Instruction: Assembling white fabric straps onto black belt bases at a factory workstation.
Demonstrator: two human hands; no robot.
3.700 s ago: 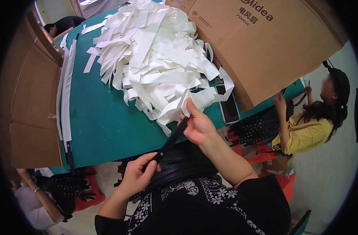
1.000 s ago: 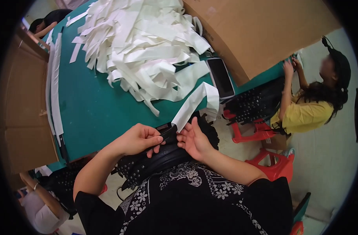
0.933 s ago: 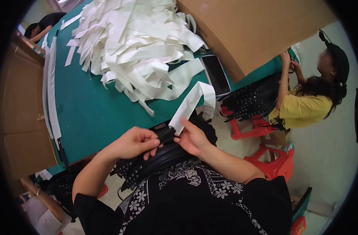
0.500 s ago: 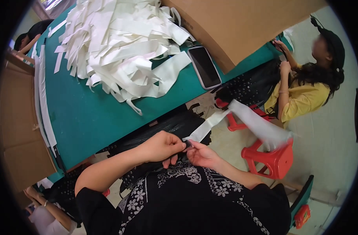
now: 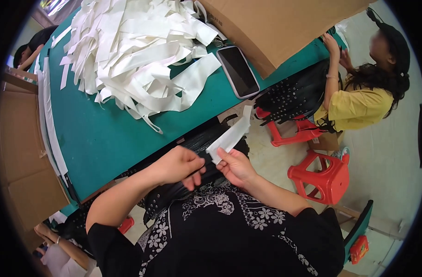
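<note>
My right hand (image 5: 237, 167) pinches the lower end of a white fabric-like strip (image 5: 229, 137) between thumb and fingers. The strip slants up and away to the right from that grip. My left hand (image 5: 182, 167) is closed just to the left, its thumb pressed to curled fingers. Whatever it holds, if anything, is lost against the dark background. Beneath both hands a bundle of black straps (image 5: 167, 193) lies across my lap, partly hidden by my forearms.
A big heap of white strips (image 5: 137, 55) covers part of the green table (image 5: 100, 138). Beside it lie a phone (image 5: 238, 71) and a cardboard box (image 5: 271, 32). A co-worker in yellow (image 5: 358, 106) handles black straps at right. Red stools (image 5: 324, 177) stand on the floor.
My hands have moved apart, the left one shifting left. The long white strip that swung out to the right now appears shorter, gathered in my right hand. The co-worker at right has raised an arm.
</note>
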